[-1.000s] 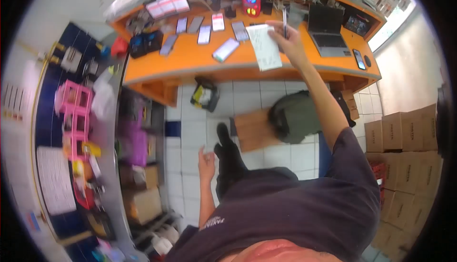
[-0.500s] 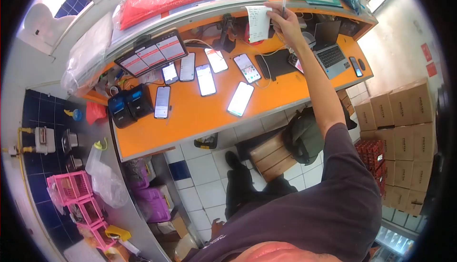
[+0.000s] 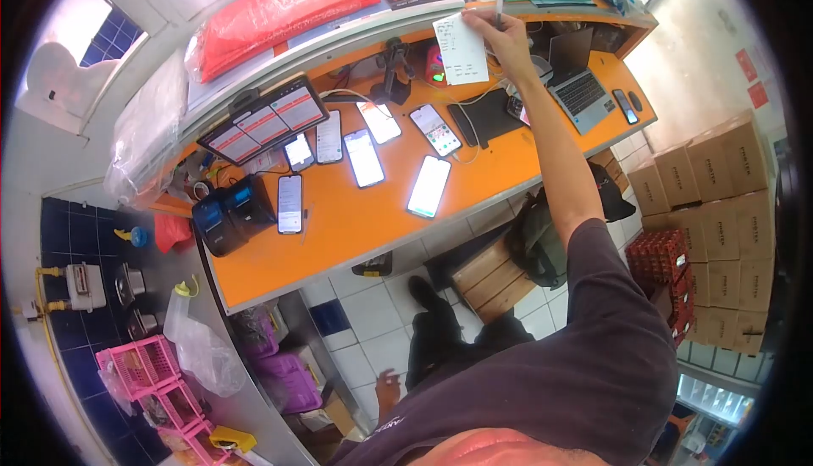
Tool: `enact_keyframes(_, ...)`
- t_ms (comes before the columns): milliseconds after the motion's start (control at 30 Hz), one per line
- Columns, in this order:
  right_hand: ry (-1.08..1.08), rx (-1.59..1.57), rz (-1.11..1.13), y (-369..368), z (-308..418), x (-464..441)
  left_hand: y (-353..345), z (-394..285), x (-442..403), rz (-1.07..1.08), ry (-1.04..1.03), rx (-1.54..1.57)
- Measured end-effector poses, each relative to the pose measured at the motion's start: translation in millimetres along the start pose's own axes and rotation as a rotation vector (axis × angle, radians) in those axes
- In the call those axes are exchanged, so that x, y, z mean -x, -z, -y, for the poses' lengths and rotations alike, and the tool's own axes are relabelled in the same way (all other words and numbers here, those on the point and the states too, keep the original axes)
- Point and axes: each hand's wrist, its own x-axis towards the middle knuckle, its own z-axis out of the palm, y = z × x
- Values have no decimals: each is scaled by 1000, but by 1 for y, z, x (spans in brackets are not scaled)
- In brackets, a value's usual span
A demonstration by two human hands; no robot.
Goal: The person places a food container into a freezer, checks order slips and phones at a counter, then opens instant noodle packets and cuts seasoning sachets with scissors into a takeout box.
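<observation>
My right hand (image 3: 506,41) is stretched out to the back of the orange counter (image 3: 339,229). Between its thumb and fingers is a white slip of paper (image 3: 461,51) with handwritten lines, held up by its top edge. A pen (image 3: 500,4) sticks up from the same hand. Low beside my leg hangs my left hand (image 3: 388,391), fingers loosely apart and nothing visible in it. Several lit phones lie on the counter, among them one near the front edge (image 3: 429,186) and one with coloured icons (image 3: 435,130).
A tablet (image 3: 267,119) stands at the left above two black receipt printers (image 3: 233,214). To the right are an open laptop (image 3: 578,97) and another phone (image 3: 626,107). A wooden stool (image 3: 495,280) with a bag stands below; cardboard boxes (image 3: 720,212) are stacked at right.
The paper slip has turned slightly and shows its writing at a different angle. My left hand has come further into view. The whole view has shifted a little.
</observation>
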Motion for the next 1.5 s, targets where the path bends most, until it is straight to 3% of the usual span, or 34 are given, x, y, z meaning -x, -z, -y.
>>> enact_keyframes(67,21,84,20,9,-27,-9,0,-66,-25,-6,-290,-29)
enact_keyframes(167,-17,92,34,19,-35,-5,-7,-229,-58,-74,-703,-62)
enact_keyframes(233,-96,87,59,21,-31,4,-13,-370,-60,-24,-987,62)
enact_keyframes(267,-101,88,63,19,-27,8,-23,-425,-67,3,-1014,141)
enact_keyframes(333,-119,59,79,12,-17,17,-35,-563,-56,-116,-1414,117)
enact_keyframes(367,-119,59,78,10,-16,24,-47,-612,-71,-194,-1447,86)
enact_keyframes(433,-128,85,68,8,-11,26,-72,-714,-73,103,-1260,529)
enact_keyframes(500,-121,141,80,15,-18,23,-84,-772,-69,-66,-1151,490)
enact_keyframes(533,-120,193,87,15,-15,24,-88,-787,-75,-67,-1147,493)
enact_keyframes(600,-102,118,68,22,-18,27,-93,-803,-85,-256,-1112,216)
enact_keyframes(633,-87,106,71,28,-24,23,-100,-804,-86,-405,-1192,245)
enact_keyframes(667,-68,90,71,33,-29,17,-106,-808,-88,-409,-1198,240)
enact_keyframes(767,38,155,103,46,-38,7,-119,-808,-82,-388,-1222,285)
enact_keyframes(933,7,131,179,51,-40,1,-132,-812,-98,-193,-1208,626)
enact_keyframes(1300,-103,-8,130,40,-46,-18,-146,-810,-105,-228,-1092,663)
enact_keyframes(1500,-317,-71,117,35,-27,-24,-136,-811,-100,-193,-1056,610)
